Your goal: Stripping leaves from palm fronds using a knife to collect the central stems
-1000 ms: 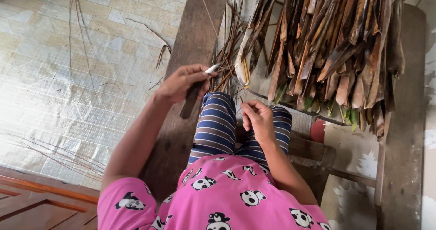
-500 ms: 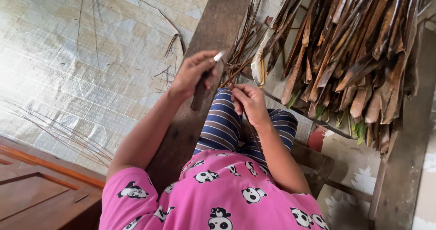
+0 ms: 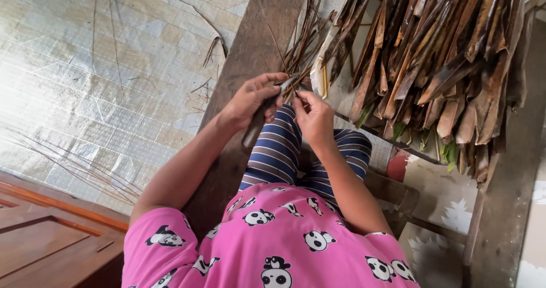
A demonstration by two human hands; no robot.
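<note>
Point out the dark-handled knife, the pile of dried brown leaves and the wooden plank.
dark-handled knife [image 3: 253, 130], head view, on its handle.
pile of dried brown leaves [image 3: 438, 66], head view, mid-pile.
wooden plank [image 3: 250, 49], head view, bare top face.

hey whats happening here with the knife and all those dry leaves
A seated person in a pink shirt is working thin dry leaf strips over their knee. The left hand grips a knife, its blade against a strip pinched by the right hand. A big pile of dried leaves lies just ahead, with loose slivers on the woven mat.
</note>
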